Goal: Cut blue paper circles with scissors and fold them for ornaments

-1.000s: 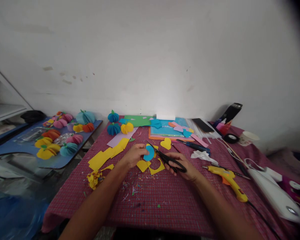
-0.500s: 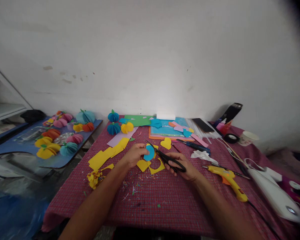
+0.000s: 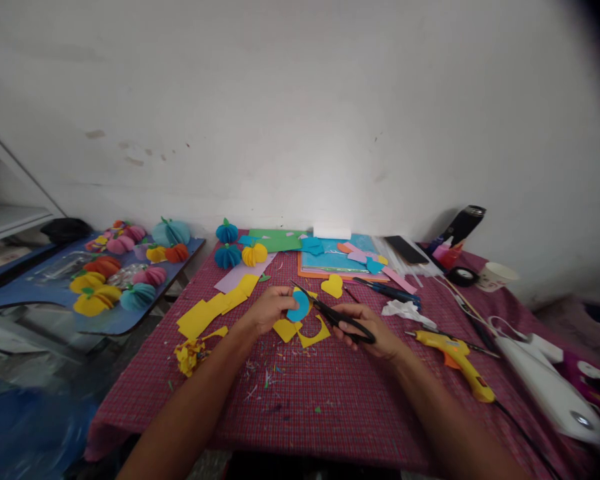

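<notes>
My left hand (image 3: 270,309) pinches a blue paper half-circle (image 3: 299,307) with yellow paper behind it, held just above the red checked tablecloth (image 3: 330,400). My right hand (image 3: 367,328) grips black scissors (image 3: 335,315), their blades slightly apart and reaching the blue piece's right edge. Yellow offcuts (image 3: 314,335) lie under both hands, and a yellow paper heart (image 3: 333,285) lies just beyond the scissors.
A yellow glue gun (image 3: 455,360) lies to the right, with a white cloth (image 3: 405,310), blue-handled scissors (image 3: 387,291), tape roll (image 3: 463,276) and cup (image 3: 497,275) behind. Yellow sheets (image 3: 210,310) and paper balls (image 3: 240,253) sit left. A blue side table (image 3: 110,320) holds several paper pumpkins.
Hardly anything has moved. The scissors have edged slightly along the blue piece; both hands stay in place.
</notes>
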`<state>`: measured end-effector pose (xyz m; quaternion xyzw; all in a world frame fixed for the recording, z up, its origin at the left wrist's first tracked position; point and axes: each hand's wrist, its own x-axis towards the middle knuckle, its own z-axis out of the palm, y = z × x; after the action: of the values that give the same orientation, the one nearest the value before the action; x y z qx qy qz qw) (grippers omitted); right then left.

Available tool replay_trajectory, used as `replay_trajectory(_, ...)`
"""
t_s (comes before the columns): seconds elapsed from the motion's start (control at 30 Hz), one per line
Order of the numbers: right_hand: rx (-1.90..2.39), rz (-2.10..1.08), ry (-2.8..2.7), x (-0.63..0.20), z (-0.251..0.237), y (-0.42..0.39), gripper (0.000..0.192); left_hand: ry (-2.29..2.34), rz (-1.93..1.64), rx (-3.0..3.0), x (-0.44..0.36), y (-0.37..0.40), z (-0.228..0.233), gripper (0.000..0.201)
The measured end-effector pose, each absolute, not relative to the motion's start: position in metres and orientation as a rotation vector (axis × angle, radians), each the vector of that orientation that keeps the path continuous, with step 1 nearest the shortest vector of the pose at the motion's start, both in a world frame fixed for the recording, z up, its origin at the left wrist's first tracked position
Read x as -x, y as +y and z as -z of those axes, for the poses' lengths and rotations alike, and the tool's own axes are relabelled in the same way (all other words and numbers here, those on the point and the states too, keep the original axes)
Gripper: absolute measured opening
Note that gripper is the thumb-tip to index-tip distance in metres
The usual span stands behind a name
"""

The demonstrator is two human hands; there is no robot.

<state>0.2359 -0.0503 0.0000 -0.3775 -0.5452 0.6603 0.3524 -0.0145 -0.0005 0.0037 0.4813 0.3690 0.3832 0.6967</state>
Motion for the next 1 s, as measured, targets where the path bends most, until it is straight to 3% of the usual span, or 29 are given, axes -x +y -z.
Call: replay_trajectory(1.0,0.958,-1.786,-1.429,-0.2411,0.0017,-0.0468,0.035,0.83,-0.755,-1.141,0.0171,-0.0003,0.0026,0.009)
